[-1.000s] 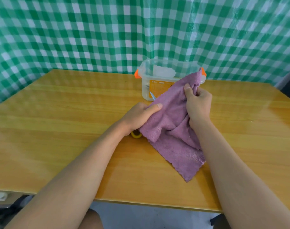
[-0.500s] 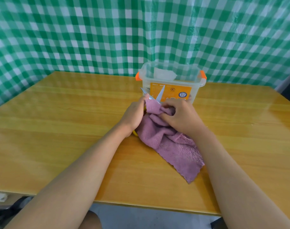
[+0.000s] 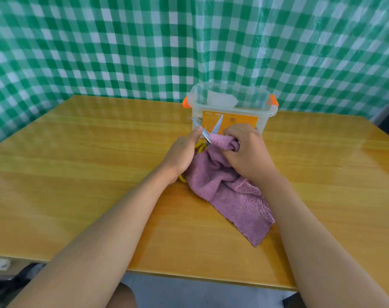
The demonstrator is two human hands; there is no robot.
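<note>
Down from its raised hold a second ago, the right hand [image 3: 247, 156] now lies knuckles-up, fingers curled into a bunched fold of the purple microfibre cloth [image 3: 229, 192], whose free corner trails toward the tabletop's [image 3: 89, 174] near edge. Beside it the left hand [image 3: 180, 156] grips yellow-handled scissors [image 3: 205, 137], thumb along one blade. The blades stand apart in a V, with the cloth's fold at their base. Just behind, toward the far edge, a clear lidless storage box [image 3: 266, 113] with orange latches holds a crumpled white sheet [image 3: 221, 100].
</note>
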